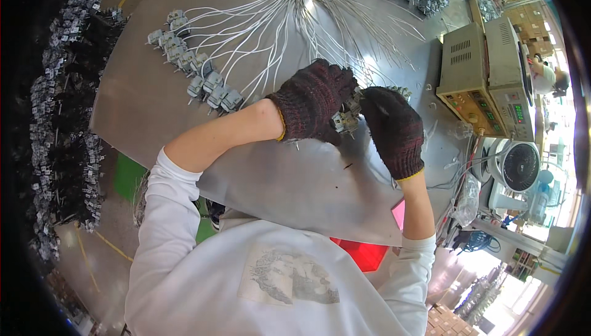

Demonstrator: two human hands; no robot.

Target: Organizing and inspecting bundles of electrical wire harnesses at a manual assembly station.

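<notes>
While a row of wired parts (pixel 191 62) lies finished on the desk (pixel 277 176), one part (pixel 346 117) is in hand. Left hand (pixel 311 102) and right hand (pixel 393 130) fingers clamp it.

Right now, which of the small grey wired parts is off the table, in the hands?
The grey part gripped between both gloved hands, left hand and right hand; the others lie rowed on the metal table.
</notes>
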